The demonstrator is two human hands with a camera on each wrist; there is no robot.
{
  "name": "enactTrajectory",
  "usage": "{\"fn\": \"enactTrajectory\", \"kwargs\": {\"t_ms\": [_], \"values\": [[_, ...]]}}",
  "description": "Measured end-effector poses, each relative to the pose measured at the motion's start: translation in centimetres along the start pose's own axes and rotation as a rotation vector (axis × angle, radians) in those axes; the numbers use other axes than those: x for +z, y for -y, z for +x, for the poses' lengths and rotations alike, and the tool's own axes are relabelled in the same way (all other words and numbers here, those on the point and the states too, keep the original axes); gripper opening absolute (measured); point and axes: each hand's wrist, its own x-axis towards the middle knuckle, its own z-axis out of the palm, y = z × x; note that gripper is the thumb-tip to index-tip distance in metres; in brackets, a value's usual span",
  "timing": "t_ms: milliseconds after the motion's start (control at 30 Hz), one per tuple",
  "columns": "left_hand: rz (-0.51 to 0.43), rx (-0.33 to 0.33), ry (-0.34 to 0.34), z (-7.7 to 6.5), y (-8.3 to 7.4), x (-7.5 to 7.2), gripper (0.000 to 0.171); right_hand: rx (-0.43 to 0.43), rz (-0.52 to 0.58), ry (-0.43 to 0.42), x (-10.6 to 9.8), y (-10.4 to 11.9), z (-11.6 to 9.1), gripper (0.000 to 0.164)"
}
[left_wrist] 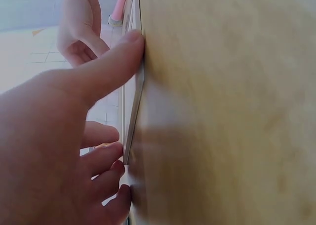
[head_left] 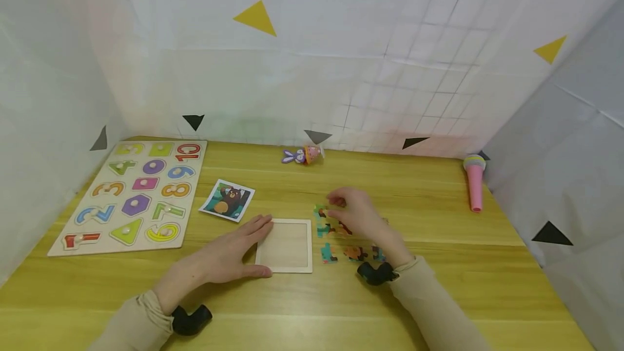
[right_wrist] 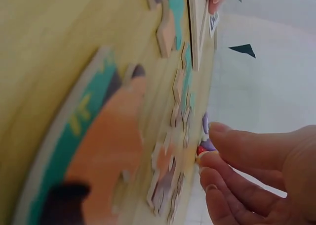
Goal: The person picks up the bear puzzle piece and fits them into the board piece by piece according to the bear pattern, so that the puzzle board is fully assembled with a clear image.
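Observation:
My left hand (head_left: pixel 234 251) holds a square wooden puzzle tray (head_left: pixel 308 248) at its left side, thumb by the near corner and fingertips by the far one. In the left wrist view the thumb lies against the edge of the tray (left_wrist: pixel 133 101). Just right of the tray, jigsaw pieces lie on the table, among them a teal piece (head_left: pixel 326 253) and a brown bear-face piece (head_left: pixel 356 253). Over the far pieces hovers my right hand (head_left: pixel 356 213), thumb and forefinger apart beside a green piece (head_left: pixel 319 210). Nothing shows between those fingertips in the right wrist view.
A bear picture card (head_left: pixel 226 200) lies behind my left hand. At far left is a number-and-shape peg board (head_left: pixel 192 199). A purple rabbit toy (head_left: pixel 299 155) lies near the back wall, and a pink toy microphone (head_left: pixel 475 186) lies at the right.

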Motion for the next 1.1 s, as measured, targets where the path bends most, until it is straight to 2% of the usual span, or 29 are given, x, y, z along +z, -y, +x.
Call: {"fn": "enactTrajectory", "kwargs": {"t_ms": [267,500,867,1100], "values": [[0.008,0.000,-0.018,0.1,0.2,0.2,0.099,0.032,-0.011,0.065,0.9,-0.3,0.5,0.032],[-0.040,0.005,-0.046,-0.1,0.5,0.2,0.103,0.041,-0.067,0.086,1.2,-0.2,0.5,0.023],[-0.067,0.007,-0.055,-0.4,1.1,-0.2,0.099,-0.030,-0.138,0.056,1.1,0.0,0.5,0.016],[-0.095,0.012,-0.048,-0.4,1.4,-0.1,0.100,-0.069,-0.168,0.077,1.2,-0.2,0.3,0.018]]}}
